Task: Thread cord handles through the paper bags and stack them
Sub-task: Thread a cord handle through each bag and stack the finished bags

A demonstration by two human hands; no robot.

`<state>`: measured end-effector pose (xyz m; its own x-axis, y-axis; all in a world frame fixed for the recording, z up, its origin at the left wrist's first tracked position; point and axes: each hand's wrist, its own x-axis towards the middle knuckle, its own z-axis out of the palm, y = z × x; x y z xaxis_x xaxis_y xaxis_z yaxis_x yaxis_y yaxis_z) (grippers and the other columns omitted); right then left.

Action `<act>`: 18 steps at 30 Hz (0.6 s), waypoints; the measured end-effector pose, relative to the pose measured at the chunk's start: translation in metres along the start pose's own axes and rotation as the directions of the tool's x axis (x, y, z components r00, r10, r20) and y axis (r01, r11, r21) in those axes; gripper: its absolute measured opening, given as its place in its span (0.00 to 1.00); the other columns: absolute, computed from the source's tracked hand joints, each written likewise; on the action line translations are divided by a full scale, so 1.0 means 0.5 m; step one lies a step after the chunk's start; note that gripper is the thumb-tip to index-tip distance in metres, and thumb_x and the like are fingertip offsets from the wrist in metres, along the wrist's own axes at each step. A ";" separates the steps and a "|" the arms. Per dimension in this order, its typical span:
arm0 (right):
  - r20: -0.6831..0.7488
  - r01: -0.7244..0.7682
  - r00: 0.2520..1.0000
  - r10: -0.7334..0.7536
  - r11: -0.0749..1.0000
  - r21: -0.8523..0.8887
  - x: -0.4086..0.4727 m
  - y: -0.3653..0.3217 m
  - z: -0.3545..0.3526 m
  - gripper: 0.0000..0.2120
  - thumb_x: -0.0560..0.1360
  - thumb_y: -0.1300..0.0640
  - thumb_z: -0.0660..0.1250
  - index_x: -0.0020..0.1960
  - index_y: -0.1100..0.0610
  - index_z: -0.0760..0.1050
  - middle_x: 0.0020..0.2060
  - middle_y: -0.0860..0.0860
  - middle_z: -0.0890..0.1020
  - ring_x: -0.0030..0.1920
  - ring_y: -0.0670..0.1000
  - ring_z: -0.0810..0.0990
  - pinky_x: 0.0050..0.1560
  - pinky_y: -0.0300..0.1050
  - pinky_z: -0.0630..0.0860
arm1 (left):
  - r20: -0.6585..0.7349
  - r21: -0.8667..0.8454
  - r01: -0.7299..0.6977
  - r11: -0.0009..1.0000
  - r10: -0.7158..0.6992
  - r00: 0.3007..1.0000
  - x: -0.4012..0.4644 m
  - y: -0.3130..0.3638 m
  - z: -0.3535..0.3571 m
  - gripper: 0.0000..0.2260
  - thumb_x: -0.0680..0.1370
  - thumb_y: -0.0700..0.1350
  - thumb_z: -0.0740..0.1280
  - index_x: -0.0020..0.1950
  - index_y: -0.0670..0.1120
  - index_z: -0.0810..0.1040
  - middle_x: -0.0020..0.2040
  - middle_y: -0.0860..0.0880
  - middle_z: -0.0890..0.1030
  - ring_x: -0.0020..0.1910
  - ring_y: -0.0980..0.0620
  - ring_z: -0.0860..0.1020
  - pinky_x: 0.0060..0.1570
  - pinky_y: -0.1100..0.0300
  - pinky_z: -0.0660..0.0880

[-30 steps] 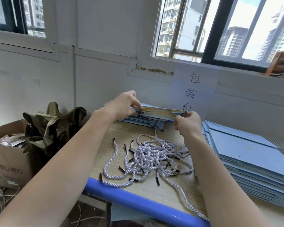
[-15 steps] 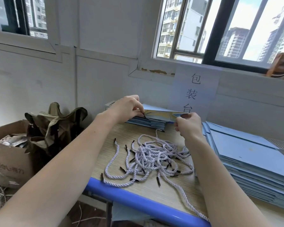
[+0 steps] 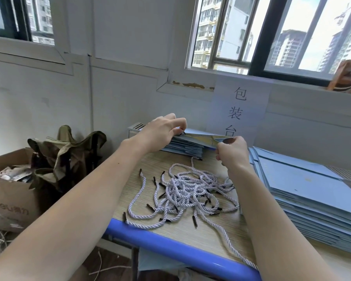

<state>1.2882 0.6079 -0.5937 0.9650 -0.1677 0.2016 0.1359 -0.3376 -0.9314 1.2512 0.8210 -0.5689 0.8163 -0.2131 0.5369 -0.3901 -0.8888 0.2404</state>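
Head view: both hands, left hand (image 3: 160,131) and right hand (image 3: 232,152), pinch one bag (image 3: 201,137) atop the finished stack (image 3: 182,148); many cords (image 3: 186,191) and flat bags (image 3: 304,191) remain.

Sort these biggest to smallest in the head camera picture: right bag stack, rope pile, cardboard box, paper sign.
1. Right bag stack, though it sits near the camera.
2. Rope pile.
3. Cardboard box and paper sign look alike; the box is partly cut off.

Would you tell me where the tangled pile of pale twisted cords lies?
The pile of pale twisted cords lies mid-table, between both forearms, left of the big blue bag stack.
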 end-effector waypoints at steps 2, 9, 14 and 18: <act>-0.007 0.001 1.000 -0.001 1.000 -0.006 -0.004 -0.003 -0.002 0.16 0.71 0.60 0.63 0.58 0.62 0.71 0.48 0.61 0.80 0.48 0.63 0.83 0.36 0.48 0.72 | 0.022 0.016 -0.004 1.000 0.004 1.000 -0.001 0.001 0.000 0.06 0.84 0.46 0.57 0.53 0.55 0.72 0.47 0.49 0.71 0.46 0.45 0.73 0.46 0.46 0.75; -0.010 0.023 1.000 -0.024 0.998 -0.063 -0.006 -0.001 -0.013 0.11 0.76 0.63 0.61 0.58 0.59 0.67 0.49 0.59 0.79 0.49 0.60 0.82 0.38 0.49 0.75 | 0.089 0.061 -0.013 0.998 0.008 0.996 -0.006 0.018 -0.003 0.05 0.85 0.51 0.53 0.55 0.58 0.68 0.51 0.49 0.68 0.43 0.45 0.75 0.45 0.49 0.74; -0.006 0.011 1.000 -0.011 1.000 0.002 -0.008 -0.004 -0.011 0.10 0.76 0.63 0.61 0.57 0.57 0.69 0.49 0.59 0.80 0.51 0.62 0.82 0.37 0.48 0.73 | 0.079 0.057 -0.053 0.997 0.048 0.996 0.000 0.018 0.009 0.04 0.85 0.49 0.56 0.54 0.55 0.71 0.50 0.51 0.69 0.46 0.47 0.72 0.47 0.51 0.70; 0.017 -0.025 1.000 0.024 0.999 0.038 -0.009 -0.008 -0.007 0.13 0.74 0.61 0.63 0.58 0.58 0.72 0.48 0.59 0.82 0.47 0.60 0.82 0.35 0.45 0.71 | -0.085 -0.026 -0.140 0.990 0.137 0.987 0.008 0.025 0.021 0.04 0.81 0.36 0.62 0.50 0.44 0.74 0.46 0.50 0.74 0.47 0.49 0.68 0.53 0.47 0.70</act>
<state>1.2828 0.6067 -0.5900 0.9717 -0.1597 0.1741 0.1206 -0.2982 -0.9469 1.2542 0.8046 -0.5723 0.7159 -0.2977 0.6316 -0.5115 -0.8393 0.1841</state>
